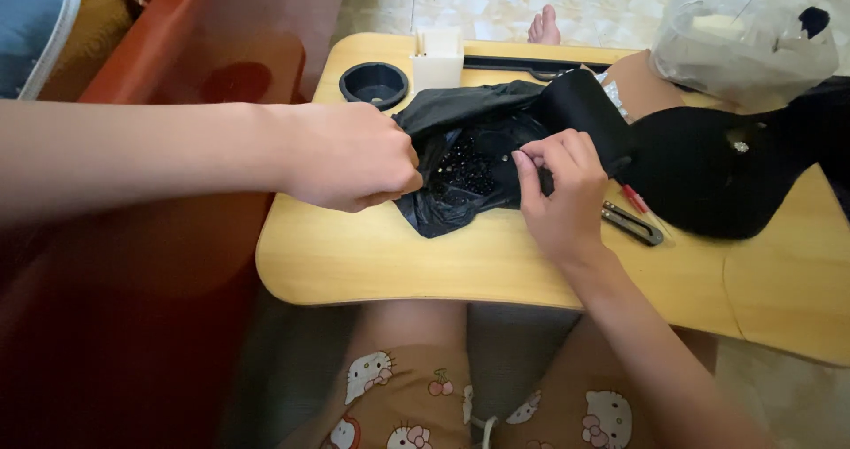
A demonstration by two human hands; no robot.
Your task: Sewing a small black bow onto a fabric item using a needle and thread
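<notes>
My left hand [350, 157] grips the left edge of a black plastic bag [460, 112] and holds it open on a small wooden lap table [398, 263]. Several small shiny beads [465, 173] lie inside the bag. My right hand [562, 188] is at the bag's right side, its thumb and forefinger pinched together on a tiny bead just above the opening. A piece of black fabric [717, 179] with a small sparkling ornament lies to the right of the bag.
A black cup holder [374, 84] and a white slotted stand [438, 58] sit at the table's back left. A folding cutter [633, 223] and a red pen lie beside my right hand. A clear plastic bag [744, 46] rests at the back right. A red mat covers the floor at left.
</notes>
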